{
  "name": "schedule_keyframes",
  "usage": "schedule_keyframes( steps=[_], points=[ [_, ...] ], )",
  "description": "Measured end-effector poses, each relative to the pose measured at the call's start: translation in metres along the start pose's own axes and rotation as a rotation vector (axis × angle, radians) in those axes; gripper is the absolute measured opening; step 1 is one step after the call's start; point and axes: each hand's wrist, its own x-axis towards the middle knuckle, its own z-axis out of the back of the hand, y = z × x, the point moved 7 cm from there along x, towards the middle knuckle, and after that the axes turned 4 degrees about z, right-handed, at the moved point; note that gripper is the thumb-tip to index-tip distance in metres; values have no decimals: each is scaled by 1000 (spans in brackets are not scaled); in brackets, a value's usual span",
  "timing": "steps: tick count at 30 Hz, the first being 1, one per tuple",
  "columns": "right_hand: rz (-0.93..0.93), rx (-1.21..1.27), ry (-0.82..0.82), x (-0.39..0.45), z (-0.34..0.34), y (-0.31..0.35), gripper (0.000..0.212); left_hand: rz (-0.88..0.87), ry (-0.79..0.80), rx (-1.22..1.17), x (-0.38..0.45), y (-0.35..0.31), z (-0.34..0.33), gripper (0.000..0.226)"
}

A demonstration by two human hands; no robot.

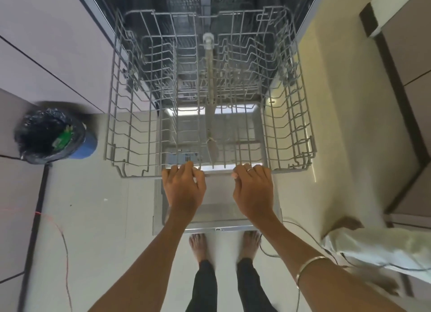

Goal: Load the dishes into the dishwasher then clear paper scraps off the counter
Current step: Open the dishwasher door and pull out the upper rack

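Note:
A grey wire dishwasher rack (121,115) is pulled out over the open dishwasher door (217,220) and holds no dishes. My left hand (183,189) grips the rack's front rail left of centre, fingers curled over the wire. My right hand (253,190), with a ring on one finger, grips the same rail right of centre. The dark dishwasher cavity (149,6) lies at the top, behind the rack. A grey spray arm (211,94) runs under the rack's middle. No dishes or paper scraps are in view.
A blue bin (87,143) lined with a black bag stands on the floor to the left, with green scraps inside. Cabinet fronts flank the dishwasher. Thin cables trail on the floor at left and right. A pale cloth (382,248) hangs at lower right.

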Motion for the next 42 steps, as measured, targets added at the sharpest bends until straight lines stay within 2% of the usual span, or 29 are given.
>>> schedule_keyframes(
  steps=[9, 20, 26, 29, 34, 38, 42],
  points=[
    [-78, 27, 145, -32, 9, 2, 34, 37, 92, 14, -35, 0, 12, 24],
    [-120, 53, 232, -31, 19, 7, 25, 51, 199, 55, -39, -3, 17, 29],
    [-119, 41, 326, -21, 31, 12, 26, 54, 343, 162, -40, -9, 22, 40],
    [-127, 28, 479, -26, 25, 13, 31, 48, 441, 213, -39, -11, 26, 49],
    [-147, 93, 823, -25, 21, 10, 52, 0, 621, 241, -42, -4, 24, 68],
    [-195, 95, 1058, -19, 31, 11, 59, 4, 805, 141, -38, -3, 29, 57],
    [-241, 38, 1129, -13, 49, 13, 56, 23, 945, 107, -37, -7, 46, 57]
  ],
)
